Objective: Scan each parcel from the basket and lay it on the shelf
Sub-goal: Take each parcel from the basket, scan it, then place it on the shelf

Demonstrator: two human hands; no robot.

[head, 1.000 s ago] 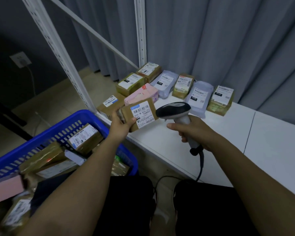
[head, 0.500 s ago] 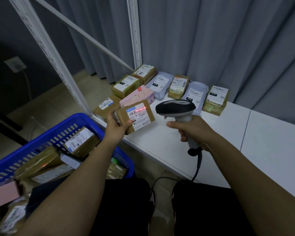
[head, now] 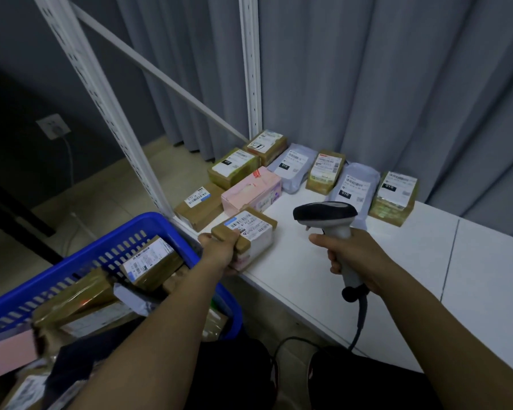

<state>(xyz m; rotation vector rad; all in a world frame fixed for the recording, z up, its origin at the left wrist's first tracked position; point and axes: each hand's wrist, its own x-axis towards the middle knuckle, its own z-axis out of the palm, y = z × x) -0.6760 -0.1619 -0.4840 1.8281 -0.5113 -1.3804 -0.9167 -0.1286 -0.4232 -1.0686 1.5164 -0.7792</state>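
My left hand [head: 219, 250] grips a small brown parcel [head: 251, 229] with a white label by its near end. The parcel lies low at the front left corner of the white shelf [head: 353, 261], just in front of a pink box [head: 249, 192]. My right hand [head: 353, 255] holds a black and grey barcode scanner [head: 326, 216] upright over the shelf, to the right of the parcel. The blue basket [head: 107, 247] with several parcels sits at lower left.
Several labelled parcels, brown boxes and grey bags, lie in rows at the shelf's back left. White perforated uprights [head: 251, 66] and a diagonal brace frame the shelf. Grey curtain hangs behind. The scanner's cable [head: 359, 324] drops over the shelf's front edge. A wall socket [head: 53, 126] is at left.
My left hand has lowered the brown parcel from in front of the scanner down to the shelf's front left corner. The red scan line on its label is gone. The scanner stays put.
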